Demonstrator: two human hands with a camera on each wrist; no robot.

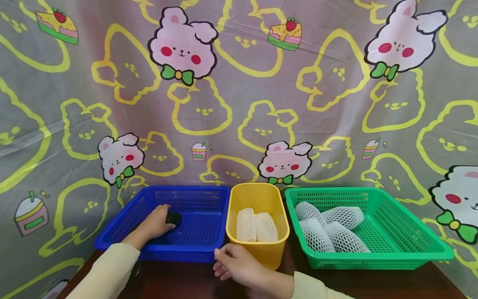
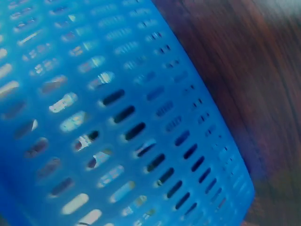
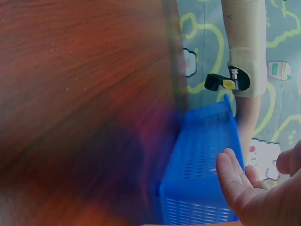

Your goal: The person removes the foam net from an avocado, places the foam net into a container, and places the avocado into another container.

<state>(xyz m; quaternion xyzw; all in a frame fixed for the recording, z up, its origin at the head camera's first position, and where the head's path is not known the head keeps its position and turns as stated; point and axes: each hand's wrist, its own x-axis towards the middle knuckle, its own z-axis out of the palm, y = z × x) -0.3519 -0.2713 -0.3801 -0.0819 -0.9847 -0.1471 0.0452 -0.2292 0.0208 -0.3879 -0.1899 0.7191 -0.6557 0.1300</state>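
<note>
In the head view my left hand (image 1: 157, 222) reaches into the blue basket (image 1: 201, 249) and grips a dark, rounded, smooth thing (image 1: 174, 219). The palm and fingers cover much of it, so its kind cannot be told. The left wrist view shows only the slotted wall of the blue basket (image 2: 155, 127), not the hand. My right hand (image 1: 240, 263) hovers in front of the yellow bin (image 1: 257, 189), holding nothing. In the right wrist view the right hand (image 3: 254, 193) has its fingers extended and its thumb apart, near the blue basket's corner.
Two white foam-net bundles (image 1: 246, 224) stand inside the yellow bin. To its right, a green basket (image 1: 396, 259) holds several white foam-net bundles (image 1: 343, 218) on its left side. All containers stand on a dark wooden table (image 1: 179, 278), before a patterned curtain (image 1: 231, 104).
</note>
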